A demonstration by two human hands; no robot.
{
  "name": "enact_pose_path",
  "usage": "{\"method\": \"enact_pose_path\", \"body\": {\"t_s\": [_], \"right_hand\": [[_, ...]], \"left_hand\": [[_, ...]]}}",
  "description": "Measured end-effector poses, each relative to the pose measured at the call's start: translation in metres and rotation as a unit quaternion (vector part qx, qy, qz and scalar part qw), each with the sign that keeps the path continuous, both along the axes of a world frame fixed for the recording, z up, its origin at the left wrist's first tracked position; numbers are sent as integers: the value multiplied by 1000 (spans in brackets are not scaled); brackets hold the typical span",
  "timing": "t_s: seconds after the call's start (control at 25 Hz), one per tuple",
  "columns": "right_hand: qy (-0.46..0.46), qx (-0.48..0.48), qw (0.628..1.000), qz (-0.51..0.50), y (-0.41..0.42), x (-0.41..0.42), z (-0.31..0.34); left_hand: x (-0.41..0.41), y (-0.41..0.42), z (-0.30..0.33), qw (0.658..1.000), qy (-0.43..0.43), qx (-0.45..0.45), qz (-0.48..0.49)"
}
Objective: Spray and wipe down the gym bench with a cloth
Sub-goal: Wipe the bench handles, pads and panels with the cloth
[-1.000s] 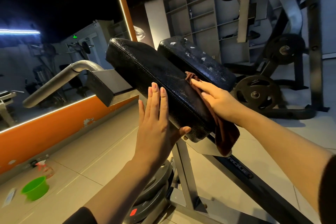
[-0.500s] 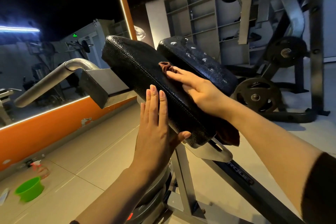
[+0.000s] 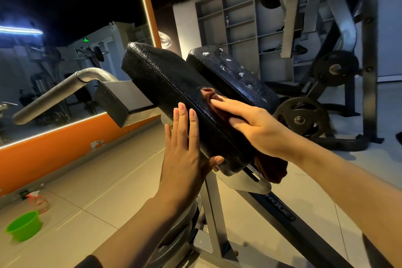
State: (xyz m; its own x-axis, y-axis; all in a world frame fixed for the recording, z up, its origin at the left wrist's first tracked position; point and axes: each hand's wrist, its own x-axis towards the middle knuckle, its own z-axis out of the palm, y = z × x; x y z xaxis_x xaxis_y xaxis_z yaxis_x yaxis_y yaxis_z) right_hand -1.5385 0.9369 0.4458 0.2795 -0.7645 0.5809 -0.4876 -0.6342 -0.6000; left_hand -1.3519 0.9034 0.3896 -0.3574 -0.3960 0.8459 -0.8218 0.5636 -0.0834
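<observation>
A black padded bench pad (image 3: 165, 80) slopes up to the left on a grey metal frame (image 3: 213, 213). My left hand (image 3: 185, 150) lies flat against the pad's near side, fingers straight, thumb under its lower edge. With straight fingers, my right hand (image 3: 248, 124) presses a brown cloth (image 3: 208, 93) onto the pad's top face. The cloth's loose end (image 3: 272, 169) hangs below the pad's lower right end. A second black pad (image 3: 235, 76) behind it carries wet foam spots.
A spray bottle (image 3: 38, 200) and a green bowl (image 3: 24, 226) stand on the tiled floor at the lower left, near an orange-framed wall mirror (image 3: 65, 50). Weight plates (image 3: 302, 117) and a rack (image 3: 367, 61) fill the right. A curved metal handle (image 3: 56, 93) juts left of the pad.
My right hand slid the cloth up the pad, then back down a little. My left hand has stayed flat against the pad's side.
</observation>
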Motion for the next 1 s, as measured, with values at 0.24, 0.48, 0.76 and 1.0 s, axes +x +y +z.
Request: {"method": "enact_pose_path", "body": {"t_s": [0.24, 0.48, 0.76, 1.0], "right_hand": [[5, -15, 995, -95, -30, -8, -3], [29, -56, 951, -301, -15, -40, 22], [-38, 91, 990, -96, 14, -2, 44], [5, 13, 993, -115, -2, 15, -3]], "left_hand": [[4, 9, 6, 1000, -22, 2, 20], [6, 12, 9, 999, -36, 11, 28], [10, 19, 12, 998, -45, 36, 21], [1, 24, 11, 998, -37, 31, 51]]}}
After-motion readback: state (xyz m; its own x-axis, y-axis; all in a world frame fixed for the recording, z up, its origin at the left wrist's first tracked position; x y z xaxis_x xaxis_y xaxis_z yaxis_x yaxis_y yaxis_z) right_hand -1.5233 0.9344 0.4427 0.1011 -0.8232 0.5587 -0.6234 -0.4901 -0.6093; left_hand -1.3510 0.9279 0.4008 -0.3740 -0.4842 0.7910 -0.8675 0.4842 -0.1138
